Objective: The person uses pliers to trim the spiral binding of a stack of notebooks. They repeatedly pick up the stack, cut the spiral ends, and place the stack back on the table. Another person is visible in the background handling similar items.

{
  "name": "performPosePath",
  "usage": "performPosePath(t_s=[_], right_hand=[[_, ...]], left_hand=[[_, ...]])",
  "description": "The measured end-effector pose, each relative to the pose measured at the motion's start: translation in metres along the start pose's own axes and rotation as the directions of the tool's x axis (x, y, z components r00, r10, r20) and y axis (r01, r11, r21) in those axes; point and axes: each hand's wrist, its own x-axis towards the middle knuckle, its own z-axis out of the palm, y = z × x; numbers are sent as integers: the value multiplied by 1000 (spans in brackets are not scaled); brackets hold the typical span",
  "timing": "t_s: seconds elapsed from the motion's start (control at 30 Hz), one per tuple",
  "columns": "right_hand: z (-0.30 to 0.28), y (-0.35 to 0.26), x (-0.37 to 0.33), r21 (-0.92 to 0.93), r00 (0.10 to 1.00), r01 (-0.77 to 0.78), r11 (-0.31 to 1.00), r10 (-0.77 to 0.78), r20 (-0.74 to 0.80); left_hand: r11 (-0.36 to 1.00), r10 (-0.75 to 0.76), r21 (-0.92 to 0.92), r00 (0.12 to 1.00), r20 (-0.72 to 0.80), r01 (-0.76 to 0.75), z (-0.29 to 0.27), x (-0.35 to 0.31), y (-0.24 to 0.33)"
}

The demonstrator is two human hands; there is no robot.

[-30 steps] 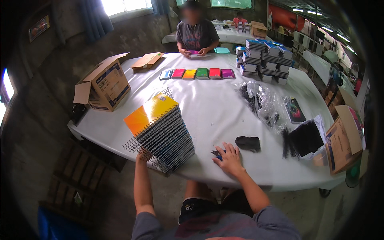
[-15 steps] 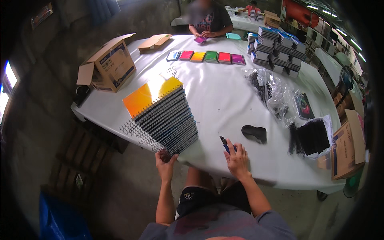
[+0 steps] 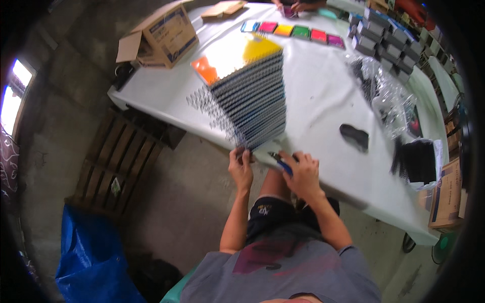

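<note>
1. The tall stack of spiral notebooks (image 3: 252,101) stands near the front edge of the white table (image 3: 316,106), a yellow-orange cover on top and the bound edges facing the person.
2. Black coils run along the bound edges in every layer that shows, so the threading looks done for these. On the stack's left side, many loose coil ends (image 3: 204,103) jut well past the covers; that side looks unfinished from top to bottom. The right side looks far neater, though its ends are too small to judge.
3. The left hand (image 3: 241,169) is at the lowest near corner of the stack, thumb and fingertips pinching the coil ends there. Exactly which strand is pinched is too small to tell.
4. The right hand (image 3: 304,174) curls around blue-handled pliers (image 3: 286,167), just beside the left hand, the tool's tip pointing towards it. Whether the tip is parted cannot be told, and no cut is visible.
5. To the right lies a dark pouch-like object (image 3: 354,137); farther right, a bundle of black coils (image 3: 422,161) sits in a white wrapping, unused as it lies.
6. Towards the far side, a row of small coloured notebooks (image 3: 301,32) lies near a co-worker's hands (image 3: 302,6).
</note>
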Motion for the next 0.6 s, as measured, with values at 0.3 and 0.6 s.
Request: performPosePath(t_s=[0.3, 0.6], right_hand=[[24, -17, 12, -33, 1000, 3, 999, -3, -5], [35, -28, 21, -61, 1000, 4, 998, -2, 32]], left_hand=[[956, -98, -278, 995, -9, 92, 5, 0, 2], [957, -100, -268, 994, 51, 110, -4, 7, -3]])
